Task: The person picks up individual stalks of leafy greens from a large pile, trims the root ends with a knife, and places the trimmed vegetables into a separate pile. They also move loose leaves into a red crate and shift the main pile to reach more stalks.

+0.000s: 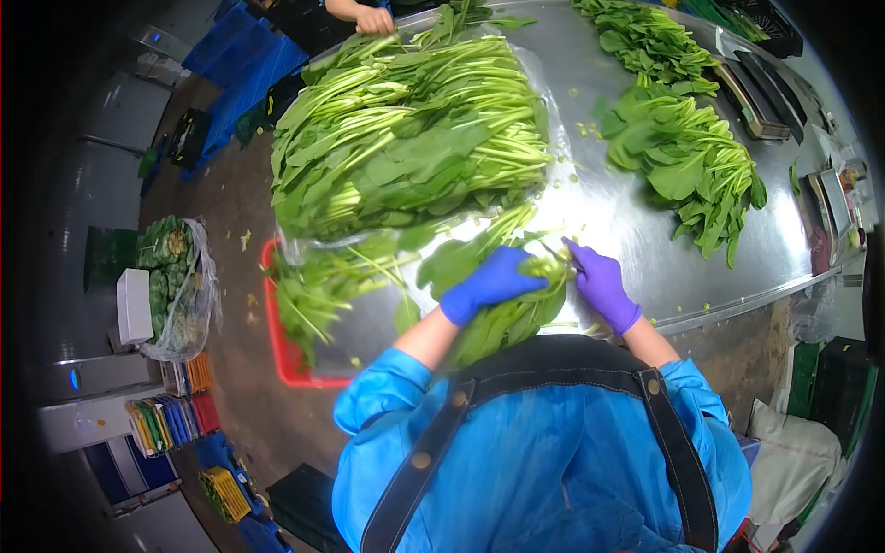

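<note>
Filling the bottom of the frame is the person's blue shirt under dark apron straps. Just above it, at lower centre, the left hand [491, 282], in a blue glove, is closed over a bunch of leafy greens [512, 318], pressing it against the near edge of the steel table [636, 230]. The right hand [601, 284], in a purple glove, sits just beside it, its fingers drawn together at the bunch's stalk ends. A thin dark sliver [554, 251] shows at the fingertips, but whether the hand clasps it or the stalks cannot be told.

Left of the hands, loose leaves spill over the table edge above a red crate [274, 332] on the floor. At the far left, a clear bag of greens [175, 286] stands on the floor.

Beyond the hands, a large heap of greens [406, 129] lies on a clear plastic sheet [544, 101] in the upper centre. A smaller pile [682, 157] lies at the upper right, with another row of leaves [645, 37] behind it. At the top edge, another person's hand [374, 19] rests near the heap.
</note>
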Demonstrator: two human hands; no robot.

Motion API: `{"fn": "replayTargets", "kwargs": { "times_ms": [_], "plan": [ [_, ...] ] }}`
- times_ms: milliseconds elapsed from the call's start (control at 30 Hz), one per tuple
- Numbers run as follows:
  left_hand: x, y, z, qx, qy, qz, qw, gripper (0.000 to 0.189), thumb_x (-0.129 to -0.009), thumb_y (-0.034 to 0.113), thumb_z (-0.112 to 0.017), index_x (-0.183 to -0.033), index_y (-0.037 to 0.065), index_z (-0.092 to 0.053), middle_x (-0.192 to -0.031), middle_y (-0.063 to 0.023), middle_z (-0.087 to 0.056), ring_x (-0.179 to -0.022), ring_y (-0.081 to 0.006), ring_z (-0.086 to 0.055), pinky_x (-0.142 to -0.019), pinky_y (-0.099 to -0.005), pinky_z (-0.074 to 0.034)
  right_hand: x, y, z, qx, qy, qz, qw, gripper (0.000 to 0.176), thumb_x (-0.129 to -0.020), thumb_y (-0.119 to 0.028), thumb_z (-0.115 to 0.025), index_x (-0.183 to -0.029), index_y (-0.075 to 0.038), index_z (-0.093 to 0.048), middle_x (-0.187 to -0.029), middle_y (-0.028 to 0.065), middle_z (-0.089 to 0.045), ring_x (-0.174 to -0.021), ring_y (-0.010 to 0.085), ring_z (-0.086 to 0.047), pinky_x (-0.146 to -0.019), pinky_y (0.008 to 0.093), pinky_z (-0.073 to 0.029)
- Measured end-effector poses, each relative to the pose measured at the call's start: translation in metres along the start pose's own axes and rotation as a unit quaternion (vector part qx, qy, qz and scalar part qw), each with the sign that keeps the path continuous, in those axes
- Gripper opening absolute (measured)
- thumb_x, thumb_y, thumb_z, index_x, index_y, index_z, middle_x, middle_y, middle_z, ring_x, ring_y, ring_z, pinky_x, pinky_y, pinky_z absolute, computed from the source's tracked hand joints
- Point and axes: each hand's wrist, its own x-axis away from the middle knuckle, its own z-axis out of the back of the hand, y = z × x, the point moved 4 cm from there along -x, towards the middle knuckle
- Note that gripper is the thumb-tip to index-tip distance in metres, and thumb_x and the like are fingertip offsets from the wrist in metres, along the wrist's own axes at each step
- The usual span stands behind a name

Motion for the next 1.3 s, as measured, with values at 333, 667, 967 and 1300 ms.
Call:
{"fn": "replayTargets", "kwargs": {
  "times_ms": [333,667,967,1300],
  "plan": [
    [0.005,-0.015,0.013,-0.054,0.093,0.036,0.994,0.046,-0.067,0.026,-0.077,-0.104,0.002,-0.065,-0.088,-0.0102,-0.068,-0.077,-0.0144,-0.062,-0.074,-0.0291,-0.048,-0.017,-0.019,0.016,-0.299,-0.074,-0.178,0.935,0.036,-0.084,-0.024,-0.061,-0.118,-0.012,-0.061,-0.066,0.0008,-0.059,-0.055,0.0046,-0.050,-0.051,0.0222,-0.040],
    [0.045,0.007,0.078,0.180,0.195,0.103,0.959,0.028,-0.072,0.010,-0.071,-0.096,-0.002,-0.065,-0.082,-0.0068,-0.066,-0.070,-0.0101,-0.060,-0.062,-0.0246,-0.048,-0.022,-0.022,-0.007,-0.467,-0.175,-0.236,0.834,0.026,-0.085,-0.019,-0.057,-0.105,-0.004,-0.064,-0.066,0.0000,-0.056,-0.048,0.0037,-0.044,-0.043,0.0179,-0.036],
    [0.041,0.026,0.061,0.171,0.180,0.038,0.968,0.030,-0.066,0.012,-0.077,-0.091,0.001,-0.065,-0.081,-0.0037,-0.064,-0.074,-0.0091,-0.057,-0.067,-0.0256,-0.048,-0.044,-0.093,-0.001,-0.360,-0.144,-0.118,0.914,0.047,-0.075,-0.020,-0.072,-0.118,-0.008,-0.059,-0.091,0.0026,-0.066,-0.053,0.0028,-0.042,-0.052,0.0197,-0.039],
    [0.101,0.014,0.161,0.321,0.383,-0.004,0.866,0.032,-0.077,0.011,-0.064,-0.107,0.000,-0.057,-0.096,-0.0115,-0.066,-0.084,-0.0182,-0.062,-0.077,-0.0290,-0.049,-0.037,-0.009,0.044,-0.359,-0.157,-0.237,0.889,0.033,-0.077,-0.020,-0.066,-0.108,-0.007,-0.065,-0.068,-0.0045,-0.056,-0.053,0.0029,-0.046,-0.046,0.0190,-0.037]
  ]
}}
